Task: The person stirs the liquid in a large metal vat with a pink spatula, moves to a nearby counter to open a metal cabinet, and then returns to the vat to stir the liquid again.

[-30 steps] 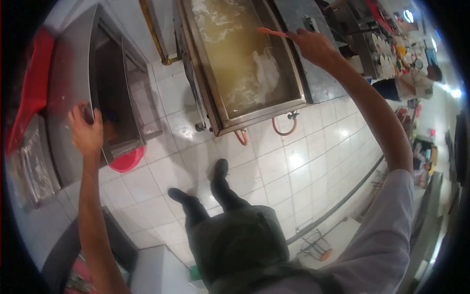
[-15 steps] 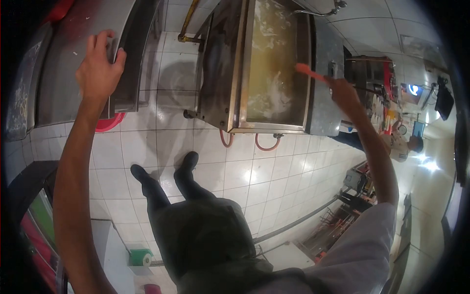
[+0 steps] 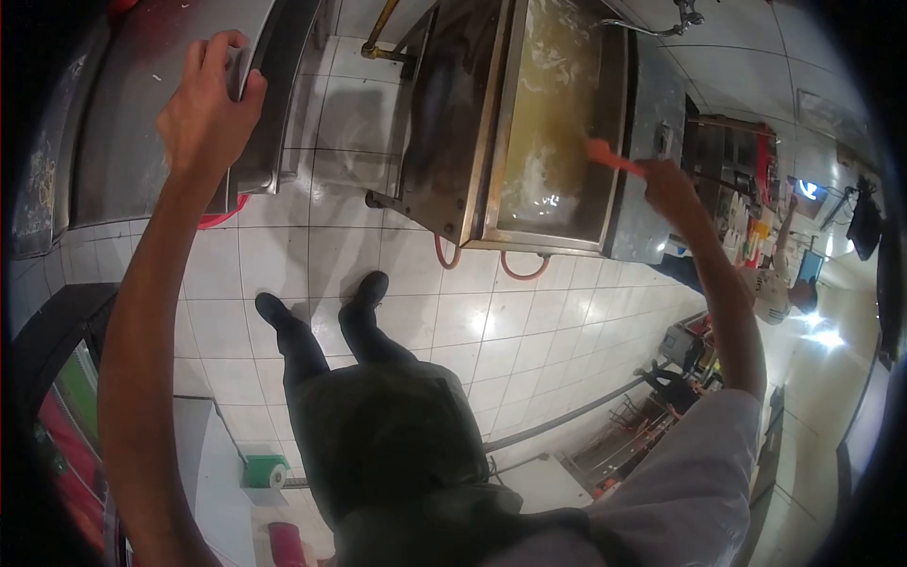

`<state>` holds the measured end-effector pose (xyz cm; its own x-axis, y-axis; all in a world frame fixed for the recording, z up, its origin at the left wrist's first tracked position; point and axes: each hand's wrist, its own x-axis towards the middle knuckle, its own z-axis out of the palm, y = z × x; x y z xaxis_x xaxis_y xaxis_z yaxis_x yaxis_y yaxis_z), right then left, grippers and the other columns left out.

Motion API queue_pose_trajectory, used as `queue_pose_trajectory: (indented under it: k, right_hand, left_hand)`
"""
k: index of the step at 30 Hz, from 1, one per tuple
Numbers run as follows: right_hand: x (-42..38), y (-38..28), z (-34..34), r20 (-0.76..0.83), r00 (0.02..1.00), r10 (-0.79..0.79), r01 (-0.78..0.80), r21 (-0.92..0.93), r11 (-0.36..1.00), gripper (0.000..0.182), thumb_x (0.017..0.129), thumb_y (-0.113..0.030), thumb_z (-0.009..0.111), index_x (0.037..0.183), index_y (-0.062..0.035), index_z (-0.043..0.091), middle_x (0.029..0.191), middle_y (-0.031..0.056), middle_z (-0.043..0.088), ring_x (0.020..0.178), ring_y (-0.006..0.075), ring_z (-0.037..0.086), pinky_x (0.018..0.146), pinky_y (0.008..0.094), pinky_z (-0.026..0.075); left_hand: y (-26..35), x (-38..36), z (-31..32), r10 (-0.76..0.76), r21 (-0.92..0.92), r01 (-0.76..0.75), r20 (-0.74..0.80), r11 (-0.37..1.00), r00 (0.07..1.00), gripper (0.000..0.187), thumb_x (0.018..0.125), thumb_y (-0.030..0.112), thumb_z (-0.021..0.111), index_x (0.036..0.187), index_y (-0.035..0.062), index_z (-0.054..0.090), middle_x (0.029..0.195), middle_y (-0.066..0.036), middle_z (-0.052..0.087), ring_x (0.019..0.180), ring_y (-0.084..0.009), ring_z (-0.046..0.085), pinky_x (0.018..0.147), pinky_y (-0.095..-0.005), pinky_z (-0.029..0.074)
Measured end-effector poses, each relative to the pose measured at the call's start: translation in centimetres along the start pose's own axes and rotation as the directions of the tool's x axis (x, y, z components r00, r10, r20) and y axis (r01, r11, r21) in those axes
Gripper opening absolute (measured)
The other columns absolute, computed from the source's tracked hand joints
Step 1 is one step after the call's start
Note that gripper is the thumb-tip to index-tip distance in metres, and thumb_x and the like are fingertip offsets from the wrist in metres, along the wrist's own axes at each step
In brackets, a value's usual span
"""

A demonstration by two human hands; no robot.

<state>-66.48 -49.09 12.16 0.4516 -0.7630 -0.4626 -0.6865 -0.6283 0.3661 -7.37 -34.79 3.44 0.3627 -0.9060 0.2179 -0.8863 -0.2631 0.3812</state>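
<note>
My left hand [image 3: 210, 109] rests at the edge of a steel counter [image 3: 123, 123], thumb apart from the fingers; whether it grips the edge I cannot make out. In my right hand [image 3: 673, 194] is the handle of an orange-red utensil [image 3: 616, 161]. Its head is over the far-right part of a steel vat [image 3: 501, 123], at or in the cloudy yellowish liquid [image 3: 548, 113], where the contact is blurred. White foam floats on the liquid.
A faucet [image 3: 688, 17] reaches over the vat's top right. Orange hoses [image 3: 525, 267] hang below its front. Another person [image 3: 767, 291] stands at the right. A green holder with a white roll [image 3: 265, 471] is at the lower left, above a pink container [image 3: 285, 545].
The view has shifted, so the vat and counter appear further right and slightly higher. My right hand still holds the orange-red utensil, whose head sits slightly lower against the vat.
</note>
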Motion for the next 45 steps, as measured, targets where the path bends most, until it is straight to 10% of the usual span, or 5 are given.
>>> queue_pose_trajectory:
  k: [10, 20, 30, 45]
  right_hand:
    - [-8.3, -5.7, -2.1, 0.267, 0.964, 0.012, -0.023, 0.036, 0.999, 0.032, 0.077, -0.005, 0.065, 0.108, -0.0088, 0.072, 0.09, 0.0153, 0.07, 0.086, 0.0336, 0.069, 0.08, 0.0441, 0.057]
    - [-7.3, -4.3, -1.8, 0.401, 0.893, 0.203, -0.376, 0.42, 0.826, 0.022, 0.085, -0.012, 0.061, 0.099, -0.0075, 0.077, 0.1, 0.0218, 0.069, 0.088, 0.0382, 0.069, 0.082, 0.0439, 0.055]
    - [-5.5, -5.0, -4.7, 0.69, 0.705, 0.165, -0.614, 0.477, 0.629, 0.032, 0.082, -0.009, 0.055, 0.104, -0.0056, 0.077, 0.073, 0.015, 0.068, 0.061, 0.0183, 0.064, 0.057, 0.0331, 0.05]
    - [-5.9, -4.4, -8.0, 0.561, 0.761, 0.327, -0.614, 0.46, 0.641, 0.027, 0.087, -0.014, 0.059, 0.108, -0.0077, 0.075, 0.078, 0.0174, 0.072, 0.071, 0.0229, 0.07, 0.067, 0.0355, 0.052]
  left_hand:
    - [-0.2, 0.2, 0.4, 0.075, -0.028, -0.078, -0.099, 0.997, 0.992, 0.035, 0.084, 0.025, 0.069, 0.117, 0.024, 0.058, 0.104, 0.0, 0.06, 0.088, -0.0256, 0.069, 0.069, -0.0417, 0.054]
    - [0.0, 0.4, 0.2, 0.066, -0.044, -0.067, -0.036, 0.997, 0.997, 0.035, 0.087, 0.025, 0.069, 0.121, 0.0204, 0.059, 0.11, -0.003, 0.061, 0.095, -0.0235, 0.069, 0.074, -0.0379, 0.054]
    - [0.0, 0.6, -0.1, 0.073, -0.089, -0.076, -0.031, 0.993, 0.997, 0.034, 0.087, 0.023, 0.071, 0.119, 0.0179, 0.059, 0.106, -0.004, 0.06, 0.09, -0.0219, 0.069, 0.071, -0.036, 0.055]
    - [-0.1, 1.0, -0.9, -0.065, -0.449, 0.06, 0.005, 0.892, 0.998, 0.037, 0.084, 0.017, 0.077, 0.117, 0.0129, 0.061, 0.094, -0.002, 0.057, 0.069, -0.0101, 0.052, 0.061, -0.0259, 0.045]
